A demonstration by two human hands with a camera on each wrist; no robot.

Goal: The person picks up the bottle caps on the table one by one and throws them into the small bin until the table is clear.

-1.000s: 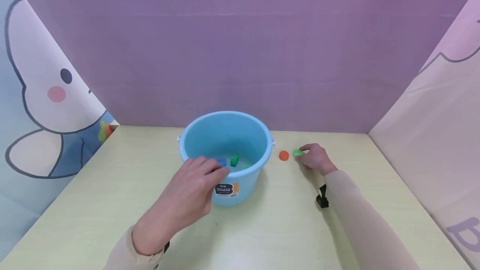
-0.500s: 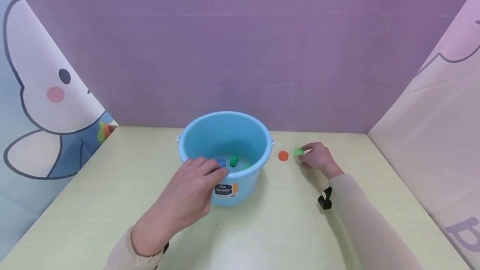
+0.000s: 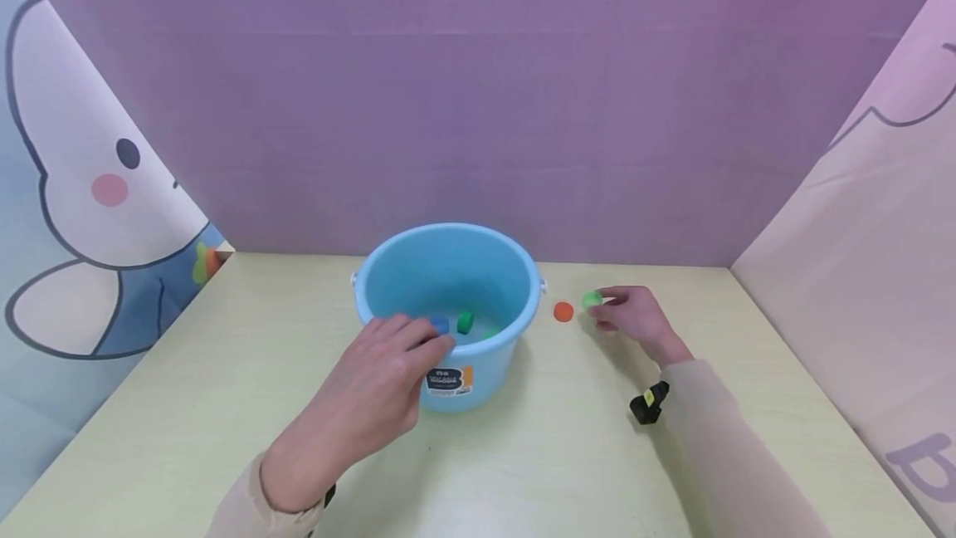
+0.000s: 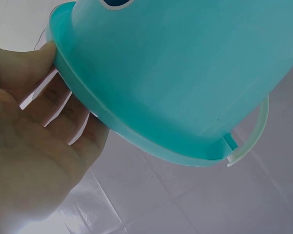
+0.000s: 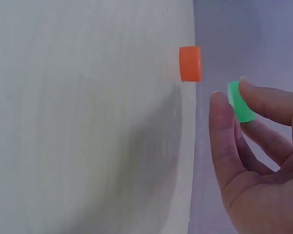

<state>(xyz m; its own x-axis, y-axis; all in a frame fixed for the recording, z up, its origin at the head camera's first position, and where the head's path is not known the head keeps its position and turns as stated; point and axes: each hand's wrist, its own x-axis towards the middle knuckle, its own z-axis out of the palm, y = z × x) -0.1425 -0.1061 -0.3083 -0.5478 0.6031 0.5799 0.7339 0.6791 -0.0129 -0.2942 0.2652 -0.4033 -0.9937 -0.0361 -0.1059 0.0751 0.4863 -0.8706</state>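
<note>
A light blue plastic bucket (image 3: pixel 489 372) stands upright on the table, its near rim gripped by my left hand (image 3: pixel 373 380). In the left wrist view the thumb (image 4: pixel 41 56) lies against the rim's outside, and the fingers pass behind it, their tips hidden. To the bucket's right, my right hand (image 3: pixel 633 318) pinches a light green bottle cap (image 3: pixel 592 300) between thumb and fingers. The right wrist view has this green cap (image 5: pixel 240 103) held above the tabletop. An orange bottle cap (image 3: pixel 563 311) lies on the table between bucket and right hand.
Inside the bucket are a blue piece (image 3: pixel 439 324), a dark green cap (image 3: pixel 465 322) and a light green one (image 3: pixel 489 332), partly hidden by the rim. A purple backdrop (image 3: pixel 478 106) closes the table's (image 3: pixel 568 455) far edge; printed cloths flank both sides.
My right hand has lifted the light green cap from the table, tipping it on the way, and holds it slightly higher. The left hand and bucket have stayed in place.
</note>
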